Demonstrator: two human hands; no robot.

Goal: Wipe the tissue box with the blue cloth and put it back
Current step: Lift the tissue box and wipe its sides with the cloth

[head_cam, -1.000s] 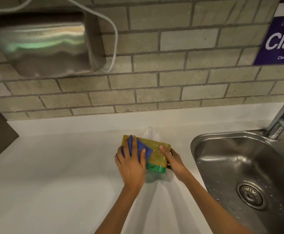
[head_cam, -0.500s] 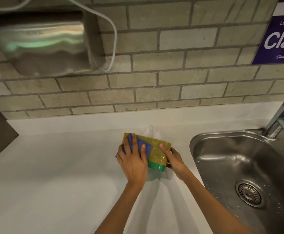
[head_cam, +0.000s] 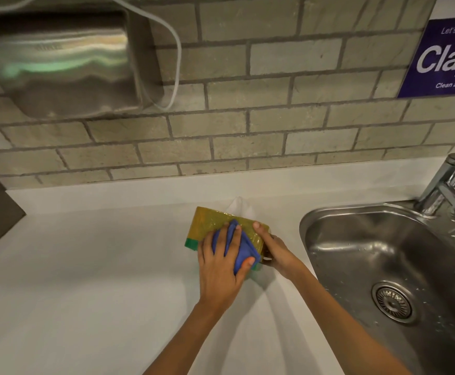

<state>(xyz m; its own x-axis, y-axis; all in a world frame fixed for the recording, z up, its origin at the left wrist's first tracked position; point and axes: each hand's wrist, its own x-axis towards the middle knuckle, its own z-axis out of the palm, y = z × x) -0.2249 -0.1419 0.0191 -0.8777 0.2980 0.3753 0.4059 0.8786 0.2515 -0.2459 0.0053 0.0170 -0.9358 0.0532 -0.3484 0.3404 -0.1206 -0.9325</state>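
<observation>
A yellow tissue box (head_cam: 209, 222) with a green lower band lies on the white counter (head_cam: 85, 280), a white tissue poking out at its far side. My left hand (head_cam: 219, 266) presses a folded blue cloth (head_cam: 241, 246) flat against the box's near-right part. My right hand (head_cam: 276, 249) grips the box's right end, thumb on top. The box's near-right face is hidden under the cloth and hands.
A steel sink (head_cam: 388, 269) with a drain and a chrome tap (head_cam: 448, 185) lies just right of the box. A brick wall rises behind the counter, with a metal dispenser (head_cam: 58, 63) at upper left and a purple sign (head_cam: 445, 55) at upper right.
My left hand has slid the blue cloth from the box's left part to its right, near end. The right hand stays on the box's right end.
</observation>
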